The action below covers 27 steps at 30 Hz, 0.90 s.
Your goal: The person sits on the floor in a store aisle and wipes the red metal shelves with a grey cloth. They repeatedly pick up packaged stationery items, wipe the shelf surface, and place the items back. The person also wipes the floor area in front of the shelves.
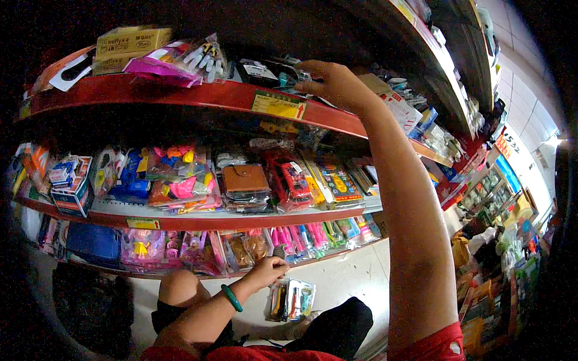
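My right hand [327, 81] reaches onto the upper red-edged shelf, its fingers at small packaged goods; whether it grips one cannot be made out. Just left of it lies a black package with a white label [258, 72]. Low down, my left hand [270, 272], with a green bangle on the wrist, has its fingers bent around a small dark item [279, 252] in front of the bottom shelf. Below that hand, blister-packed tools or stationery [291, 300] rest on the tiled floor between my knees.
The middle shelf holds a brown leather wallet [245, 178], a boxed red toy car [291, 180] and bagged colourful toys [183, 176]. Cardboard boxes [131, 47] stand at the upper left. Pink packaged toys [142, 248] line the bottom shelf. More stocked shelving curves away on the right.
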Available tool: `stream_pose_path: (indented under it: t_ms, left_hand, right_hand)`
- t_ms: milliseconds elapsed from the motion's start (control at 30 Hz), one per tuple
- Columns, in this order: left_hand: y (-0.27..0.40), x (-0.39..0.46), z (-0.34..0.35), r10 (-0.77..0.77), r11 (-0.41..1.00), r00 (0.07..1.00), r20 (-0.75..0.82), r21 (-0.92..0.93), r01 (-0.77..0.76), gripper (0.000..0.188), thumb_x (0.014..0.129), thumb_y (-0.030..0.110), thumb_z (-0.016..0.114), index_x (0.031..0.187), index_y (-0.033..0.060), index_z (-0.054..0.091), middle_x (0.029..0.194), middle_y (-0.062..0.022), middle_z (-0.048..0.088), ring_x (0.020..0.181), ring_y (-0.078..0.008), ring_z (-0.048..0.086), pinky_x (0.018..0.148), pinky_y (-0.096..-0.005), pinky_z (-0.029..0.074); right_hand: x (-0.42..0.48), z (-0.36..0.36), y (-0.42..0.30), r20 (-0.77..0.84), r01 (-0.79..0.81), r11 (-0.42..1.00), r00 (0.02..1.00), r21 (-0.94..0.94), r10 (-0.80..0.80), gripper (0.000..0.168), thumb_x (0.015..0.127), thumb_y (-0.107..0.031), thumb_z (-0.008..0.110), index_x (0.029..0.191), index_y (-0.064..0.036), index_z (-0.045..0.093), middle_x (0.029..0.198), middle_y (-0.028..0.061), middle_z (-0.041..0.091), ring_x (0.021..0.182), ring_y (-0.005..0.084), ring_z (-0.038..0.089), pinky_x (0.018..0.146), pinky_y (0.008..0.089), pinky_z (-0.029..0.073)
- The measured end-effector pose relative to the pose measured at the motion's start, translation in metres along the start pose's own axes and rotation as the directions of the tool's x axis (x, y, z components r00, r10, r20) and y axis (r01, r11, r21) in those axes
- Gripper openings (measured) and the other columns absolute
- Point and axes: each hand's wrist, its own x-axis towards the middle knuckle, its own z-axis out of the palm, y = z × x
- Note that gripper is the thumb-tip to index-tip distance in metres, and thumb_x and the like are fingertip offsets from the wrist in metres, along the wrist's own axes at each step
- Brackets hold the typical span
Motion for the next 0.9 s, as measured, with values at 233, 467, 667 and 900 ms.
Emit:
stream_pose_path:
  t_ms: [233, 467, 667, 900]
  left_hand:
    - [-0.004, 0.001, -0.002, 0.022, 0.999, 1.000, -0.015, 0.025, -0.021, 0.026, 0.085, 0.024, 0.056, 0.093, -0.0004, 0.059, 0.070, -0.0030, 0.059, 0.060, -0.0087, 0.054, 0.052, -0.0242, 0.044]
    - [0.002, 0.001, 0.002, 0.047, 0.999, 0.999, -0.011, -0.003, -0.047, 0.026, 0.084, 0.025, 0.057, 0.091, 0.0002, 0.060, 0.069, -0.0030, 0.059, 0.059, -0.0083, 0.054, 0.050, -0.0241, 0.043]
    - [0.004, 0.002, 0.000, 0.010, 1.000, 0.997, 0.072, 0.020, -0.012, 0.024, 0.086, 0.026, 0.055, 0.095, 0.0032, 0.057, 0.077, -0.0017, 0.058, 0.068, -0.0088, 0.055, 0.056, -0.0229, 0.047]
    - [0.004, 0.000, 0.000, 0.042, 0.995, 0.999, 0.033, 0.087, -0.045, 0.027, 0.086, 0.028, 0.056, 0.097, 0.0033, 0.058, 0.077, -0.0025, 0.058, 0.068, -0.0093, 0.055, 0.057, -0.0233, 0.047]
  right_hand:
    - [0.031, -0.008, 0.011, -0.149, -0.117, 0.972, 0.977, 0.203, 0.149, 0.053, 0.081, -0.037, 0.059, 0.116, 0.002, 0.051, 0.114, 0.0170, 0.055, 0.107, 0.0235, 0.051, 0.091, 0.0328, 0.039]
    - [0.055, 0.015, 0.007, 0.086, -0.231, 0.964, 0.971, 0.130, 0.221, 0.089, 0.066, -0.053, 0.066, 0.131, -0.003, 0.034, 0.132, 0.0212, 0.036, 0.123, 0.0326, 0.034, 0.100, 0.0386, 0.029]
    - [0.075, 0.002, 0.006, 0.304, -0.297, 0.955, 0.911, 0.018, 0.277, 0.080, 0.065, -0.044, 0.066, 0.130, -0.007, 0.037, 0.128, 0.0211, 0.041, 0.115, 0.0350, 0.042, 0.094, 0.0414, 0.036]
    - [0.103, 0.018, 0.025, 0.228, -0.161, 0.920, 0.940, -0.358, 0.253, 0.068, 0.063, -0.042, 0.068, 0.119, -0.006, 0.051, 0.115, 0.0211, 0.053, 0.107, 0.0343, 0.050, 0.089, 0.0408, 0.040]
